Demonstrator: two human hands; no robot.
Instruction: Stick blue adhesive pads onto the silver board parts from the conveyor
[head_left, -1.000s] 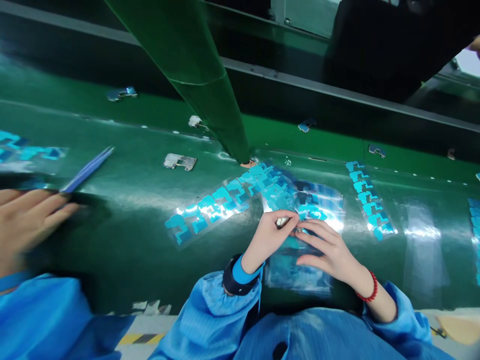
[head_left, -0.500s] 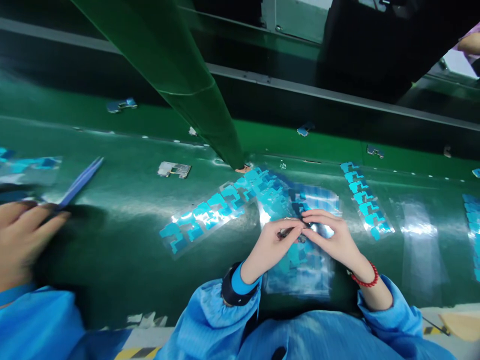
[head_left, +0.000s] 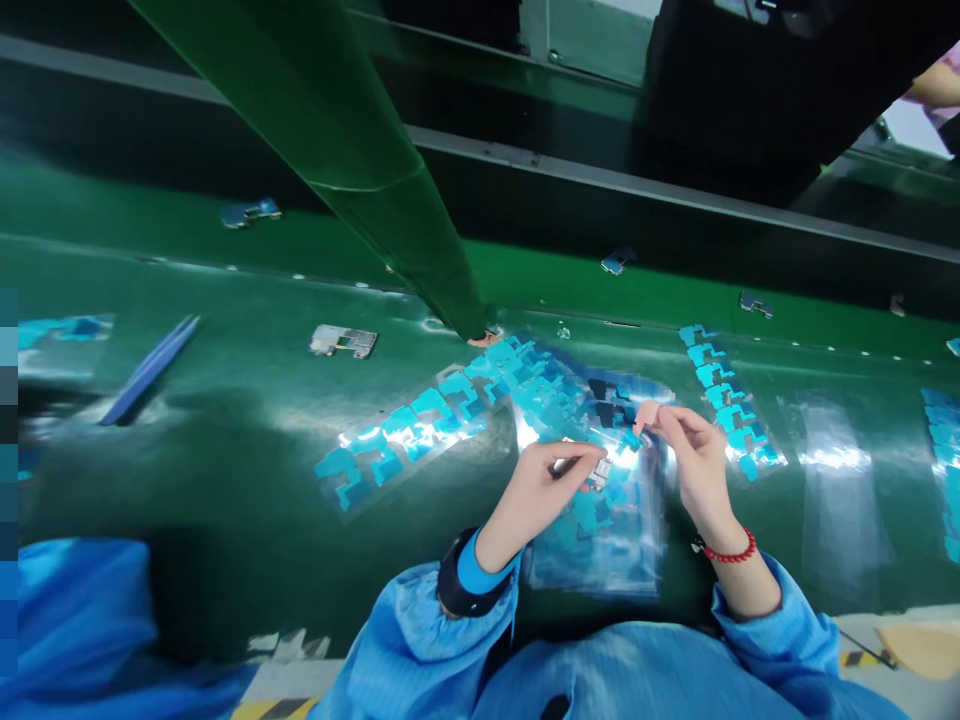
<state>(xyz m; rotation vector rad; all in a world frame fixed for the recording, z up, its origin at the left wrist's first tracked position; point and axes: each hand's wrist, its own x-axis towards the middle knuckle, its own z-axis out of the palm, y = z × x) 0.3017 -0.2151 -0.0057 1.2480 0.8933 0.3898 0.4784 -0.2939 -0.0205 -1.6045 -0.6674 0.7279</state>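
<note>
Circuit board (head_left: 601, 475) sits clamped in the left hand (head_left: 534, 492) above blue film sheets (head_left: 616, 548) while the right hand (head_left: 699, 458), fingertips together, apparently picks at film, though unclear, and next calls for delicate control.

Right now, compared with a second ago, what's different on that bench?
The right hand has drawn rightward, away from the left hand, and seems to pinch a small pinkish piece. A co-worker's hand no longer shows by the blue tool. The left hand still holds its small board.
</note>
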